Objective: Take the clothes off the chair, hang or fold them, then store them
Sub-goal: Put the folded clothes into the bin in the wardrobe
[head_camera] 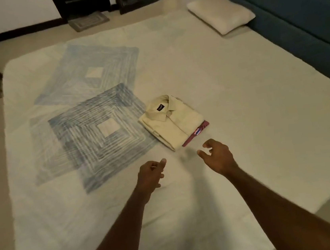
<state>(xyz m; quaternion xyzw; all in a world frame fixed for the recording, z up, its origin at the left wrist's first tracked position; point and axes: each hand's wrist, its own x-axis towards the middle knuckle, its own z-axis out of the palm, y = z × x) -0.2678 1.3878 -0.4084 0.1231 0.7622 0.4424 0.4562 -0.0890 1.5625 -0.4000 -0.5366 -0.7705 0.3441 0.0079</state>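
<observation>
Since the folded cream collared cotton shirt (171, 122) is lying squared off near the middle of the wide pale bedspread with blue square prints (240, 99), well in from every edge, we are judging the folding as done, at least for what is showing here. It is sitting on top of a folded maroon garment (197, 132), whose edge is peeking out on the side nearest us. Our left hand (150, 173) and our right hand (217, 155) are both hovering just short of the stack, fingers loosely curled, holding nothing and touching no cloth. No chair is appearing in view, so we cannot tell whether more clothes are waiting. Storing is what we are reckoning is left: the stack is not yet lifted.
</observation>
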